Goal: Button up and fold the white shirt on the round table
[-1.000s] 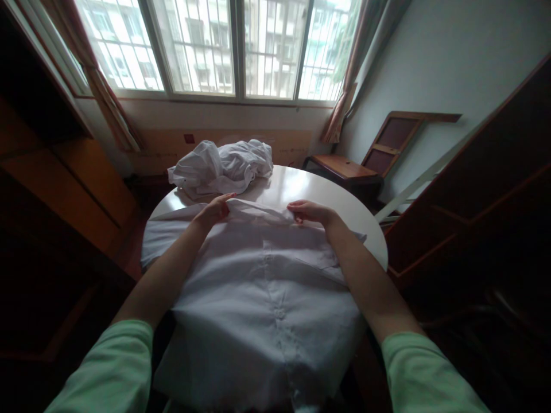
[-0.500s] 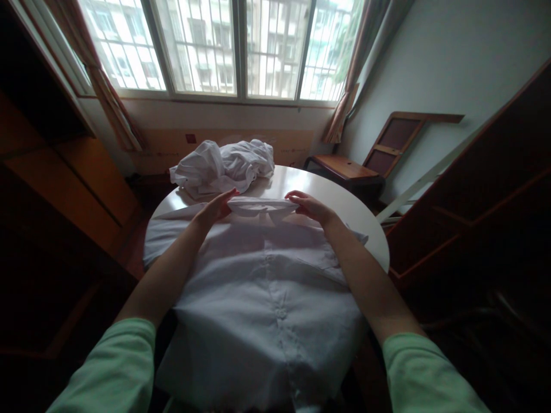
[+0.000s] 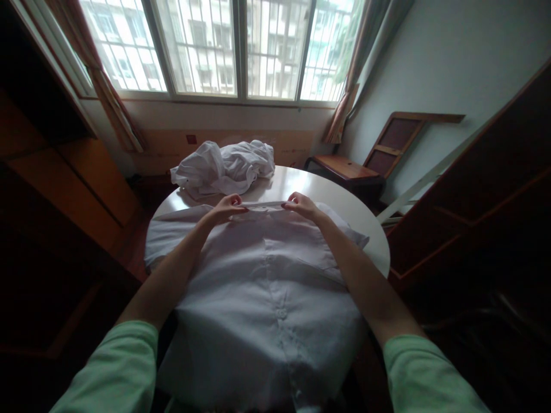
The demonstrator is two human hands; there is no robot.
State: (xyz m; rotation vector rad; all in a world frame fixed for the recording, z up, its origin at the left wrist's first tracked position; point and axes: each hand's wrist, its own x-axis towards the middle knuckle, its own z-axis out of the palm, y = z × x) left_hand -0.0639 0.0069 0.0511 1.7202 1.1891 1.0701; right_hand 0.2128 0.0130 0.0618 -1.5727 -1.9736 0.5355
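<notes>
At the far left a brown curtain (image 3: 112, 109) hangs by the window (image 3: 224, 49), with dark wooden furniture below it. On the round white table (image 3: 340, 203) in front of me lies a white shirt (image 3: 267, 287), spread flat with its button placket facing up and running toward me down the middle; its lower part drapes over the near edge of the table.

My left hand (image 3: 224, 210) sits at the left end of the shirt's collar (image 3: 262, 204), fingers pinched together on the cloth there. The collar stretches as a thin, taut, pale strip from that hand across to the other one, lifted a little above the shirt's shoulders, at the end of the shirt farthest from me. So the shirt's body lies below and nearer to me than both grips, and only the collar edge runs between them.

Beyond the collar, toward the window, a crumpled heap of white clothes (image 3: 224, 166) rests on the far left part of the table, apart from my hands.

My right hand (image 3: 301, 205) clamps the right end of the collar, thumb and fingertips closed on the fabric. To its right the bare tabletop shows, and past it a wooden chair (image 3: 348, 169) stands by the wall, with a framed wooden panel (image 3: 398, 140) leaning behind it.
</notes>
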